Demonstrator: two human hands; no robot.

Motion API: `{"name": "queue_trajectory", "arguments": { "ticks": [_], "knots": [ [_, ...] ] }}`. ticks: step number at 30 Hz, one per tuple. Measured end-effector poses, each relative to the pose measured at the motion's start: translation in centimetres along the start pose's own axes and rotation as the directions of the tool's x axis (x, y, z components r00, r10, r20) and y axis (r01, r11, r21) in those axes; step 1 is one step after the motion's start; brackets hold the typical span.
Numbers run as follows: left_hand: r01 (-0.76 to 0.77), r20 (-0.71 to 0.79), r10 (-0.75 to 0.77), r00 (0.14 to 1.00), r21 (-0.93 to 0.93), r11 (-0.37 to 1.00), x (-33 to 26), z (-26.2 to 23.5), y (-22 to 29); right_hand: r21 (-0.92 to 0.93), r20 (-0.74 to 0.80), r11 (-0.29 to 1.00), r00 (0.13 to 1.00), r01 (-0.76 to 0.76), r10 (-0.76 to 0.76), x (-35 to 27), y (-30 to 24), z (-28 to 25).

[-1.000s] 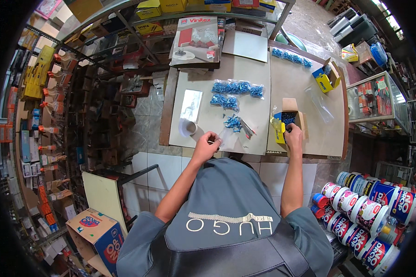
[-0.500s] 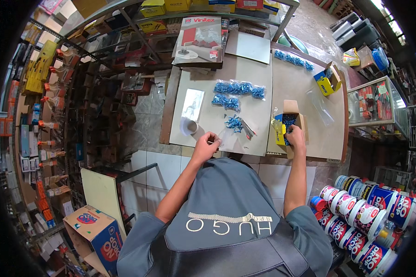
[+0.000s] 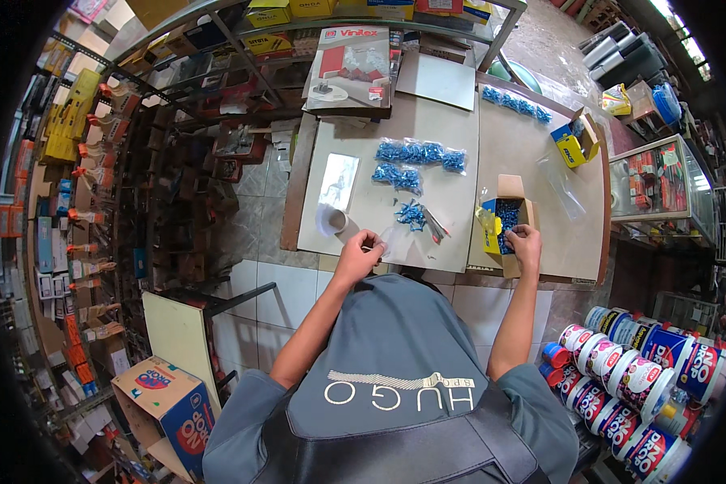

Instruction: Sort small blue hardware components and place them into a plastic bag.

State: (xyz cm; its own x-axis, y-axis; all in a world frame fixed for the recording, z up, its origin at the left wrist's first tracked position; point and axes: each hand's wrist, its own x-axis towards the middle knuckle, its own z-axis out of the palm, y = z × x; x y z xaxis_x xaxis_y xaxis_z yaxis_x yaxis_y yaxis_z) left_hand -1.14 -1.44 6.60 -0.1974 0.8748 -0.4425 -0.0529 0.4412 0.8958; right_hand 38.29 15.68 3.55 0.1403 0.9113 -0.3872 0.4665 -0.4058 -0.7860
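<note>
My left hand (image 3: 358, 256) is at the table's front edge, its fingers pinched on a small clear plastic bag (image 3: 394, 243). My right hand (image 3: 525, 246) is at the right side of an open yellow and brown cardboard box (image 3: 492, 239), fingers bent together over its rim. Small shiny blue screw-like pieces (image 3: 508, 214) fill the box. Whatever is between my right fingers is too small to make out. A loose heap of the blue pieces (image 3: 410, 215) lies between my hands, beside a pair of scissors or pliers (image 3: 436, 227). Filled clear bags (image 3: 415, 153) lie behind the heap.
More filled bags (image 3: 516, 105) lie at the back right near a second yellow box (image 3: 574, 143). An empty clear bag (image 3: 562, 187) lies right of the open box. A roll of tape (image 3: 335, 220) stands at left. Paint buckets (image 3: 641, 385) are stacked at lower right.
My right hand has drawn back slightly from inside the box toward its right rim, uncovering more of the blue pieces. My left hand stays on the small bag.
</note>
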Motion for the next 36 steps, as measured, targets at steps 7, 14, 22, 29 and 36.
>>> {"name": "queue_trajectory", "arguments": {
  "ticks": [7, 14, 22, 29, 36],
  "knots": [
    [-0.01, 0.004, 0.01, 1.0, 0.015, 1.0, 0.3, -0.1, 0.0, 0.075, -0.12, 0.997, 0.993, 0.005, 0.004, -1.2, -0.5, -0.2],
    [-0.006, 0.004, 0.006, 1.0, 0.011, 1.0, 0.2, -0.2, 0.2, 0.217, -0.248, 0.969, 0.967, 0.12, -0.064, -1.2, 0.1, 0.3],
    [-0.022, -0.004, 0.022, 1.0, 0.007, 1.0, 0.3, -0.5, -0.6, 0.182, -0.267, 0.979, 0.963, 0.087, -0.036, -2.1, -0.9, 1.3],
    [0.008, 0.015, -0.008, 1.0, 0.005, 1.0, 0.3, -0.4, -0.5, 0.252, -0.202, 0.909, 0.936, 0.333, -0.288, -3.5, -4.2, 6.5],
    [-0.022, 0.02, 0.021, 1.0, 0.024, 0.999, 0.3, 0.1, 0.6, 0.09, 0.268, 0.964, 0.926, 0.25, -0.265, -5.5, -5.4, 17.5]
  ]
}}
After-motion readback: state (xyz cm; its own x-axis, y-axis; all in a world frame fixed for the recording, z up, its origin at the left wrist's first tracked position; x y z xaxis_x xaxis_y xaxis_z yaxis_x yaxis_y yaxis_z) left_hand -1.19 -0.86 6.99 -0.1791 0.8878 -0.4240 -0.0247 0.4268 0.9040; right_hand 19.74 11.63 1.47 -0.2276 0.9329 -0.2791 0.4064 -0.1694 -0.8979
